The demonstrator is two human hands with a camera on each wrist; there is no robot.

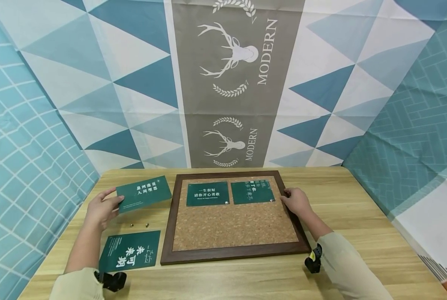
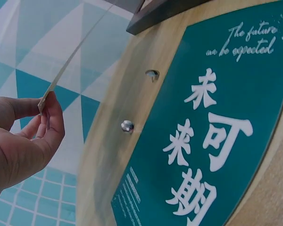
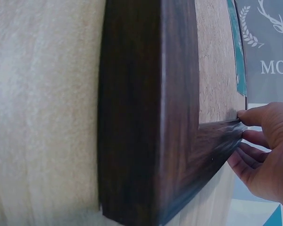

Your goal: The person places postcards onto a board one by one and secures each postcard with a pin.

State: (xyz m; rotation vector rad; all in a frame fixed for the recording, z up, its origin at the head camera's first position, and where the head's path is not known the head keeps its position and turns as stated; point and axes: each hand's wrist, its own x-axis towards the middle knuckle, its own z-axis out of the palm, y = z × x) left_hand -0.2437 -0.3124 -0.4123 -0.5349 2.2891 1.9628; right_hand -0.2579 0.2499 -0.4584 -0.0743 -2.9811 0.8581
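Green card, raised over the worktop L of a corkboard, is pinched at its left edge by the L hand, thumb on the printed face; the R hand grips the board's dark wood frame, R side. Card looks light, thin & fairly stiff, prob. smooth, apt to crease if squeezed; edges or corners give the best hold. Frame, likely the heaviest item, surrounds cork w/ 2 pinned cards, upper half. Loose card lies flat nr 2 silver tacks.
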